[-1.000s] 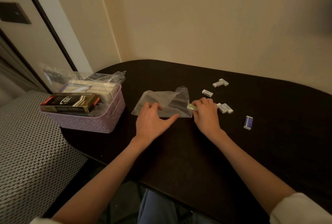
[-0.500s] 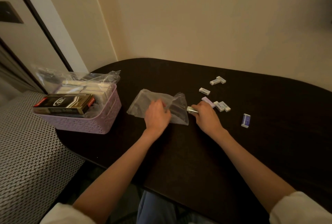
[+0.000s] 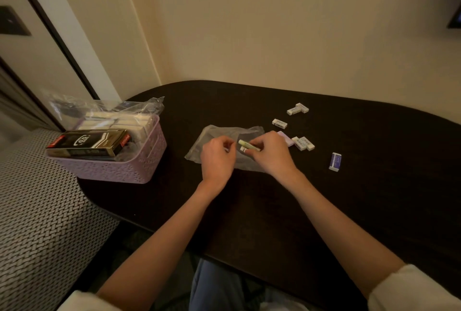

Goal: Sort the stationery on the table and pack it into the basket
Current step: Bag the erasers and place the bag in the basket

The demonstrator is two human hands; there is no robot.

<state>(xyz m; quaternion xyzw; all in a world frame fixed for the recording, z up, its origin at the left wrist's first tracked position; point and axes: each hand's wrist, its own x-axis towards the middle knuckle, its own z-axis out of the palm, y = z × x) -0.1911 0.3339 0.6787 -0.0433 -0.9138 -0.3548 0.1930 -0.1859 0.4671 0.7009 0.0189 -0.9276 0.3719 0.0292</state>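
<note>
- Fingers (image 3: pixel 252 142) of the right hand (image 3: pixel 270 153) curl round a pale green eraser (image 3: pixel 245 145) and pinch it; those of the left hand (image 3: pixel 217 156) are bent at the mouth of the clear bag (image 3: pixel 219 132), seemingly pinching the film, though the exact grip is hidden.
- Eraser sits just above the clear bag, between the two hands, well to the right of the basket (image 3: pixel 139 163).
- Its long axis runs left to right and slightly downward, free end pointing toward the left hand and the basket side.
- To do this step well, I judge the left hand should hold the bag mouth wide and steady while the right slides the eraser in end first along that axis, so thin film does not fold shut.
- Loose white erasers (image 3: pixel 279 123) lie right of the bag, farther from the basket, with a blue one (image 3: pixel 335 161) farthest right; they look left to gather.
- Basket stands at the left table (image 3: pixel 349 211) edge, already holding a black box (image 3: pixel 87 143) and pale packs under plastic.
</note>
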